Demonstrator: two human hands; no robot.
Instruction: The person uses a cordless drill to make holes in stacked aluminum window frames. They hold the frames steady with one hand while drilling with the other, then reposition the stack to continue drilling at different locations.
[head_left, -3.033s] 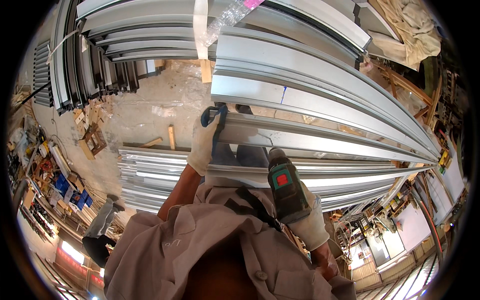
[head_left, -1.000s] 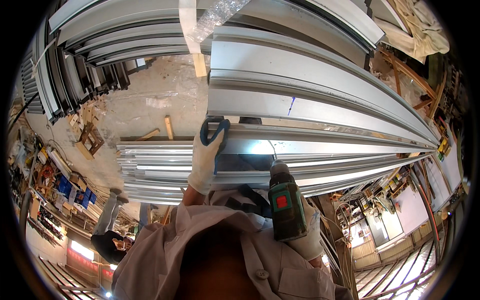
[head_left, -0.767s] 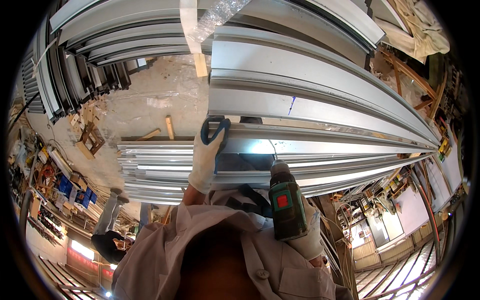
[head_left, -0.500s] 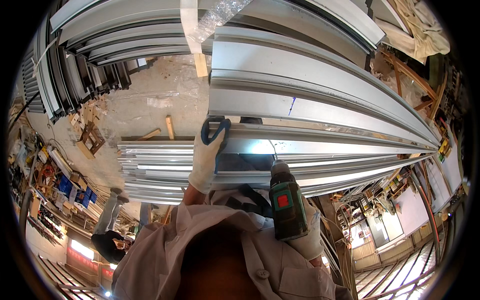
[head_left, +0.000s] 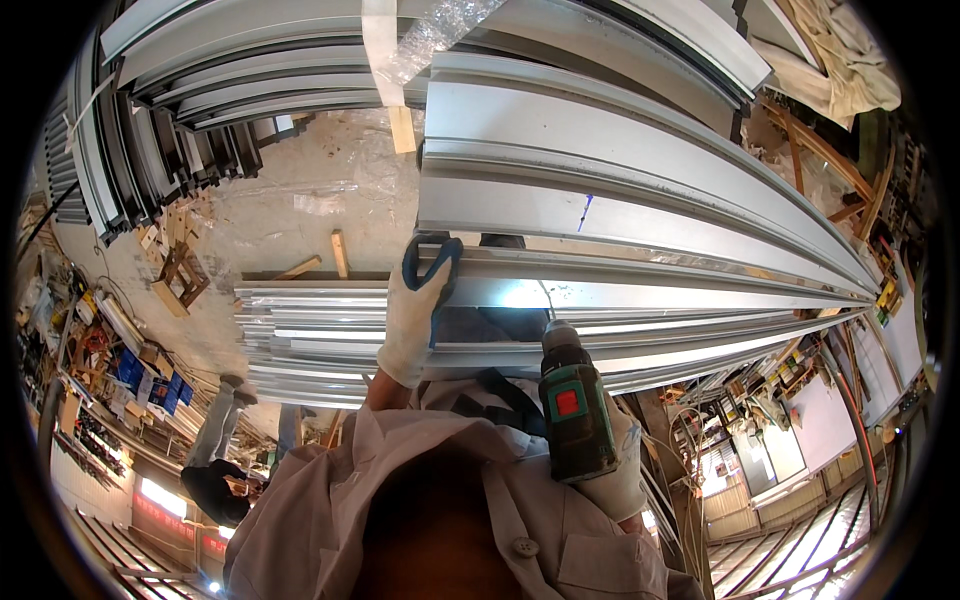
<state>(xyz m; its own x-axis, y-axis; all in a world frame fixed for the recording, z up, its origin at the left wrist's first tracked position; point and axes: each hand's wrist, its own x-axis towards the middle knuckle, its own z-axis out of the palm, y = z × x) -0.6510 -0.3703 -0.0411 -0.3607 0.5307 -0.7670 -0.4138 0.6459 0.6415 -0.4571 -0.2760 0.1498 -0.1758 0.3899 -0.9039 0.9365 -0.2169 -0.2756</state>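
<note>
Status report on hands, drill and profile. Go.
Left hand gripping aluminium profile. Right hand holding green drill, bit on profile. Nothing in the way.

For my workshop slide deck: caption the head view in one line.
Gloved left hand grips the end of a long aluminium profile while the right hand holds a green cordless drill against it.

Stacked aluminium profiles [head_left: 640,200] block 12 to 3 o'clock; bare concrete floor [head_left: 290,210] lies open at 10 o'clock.
</note>
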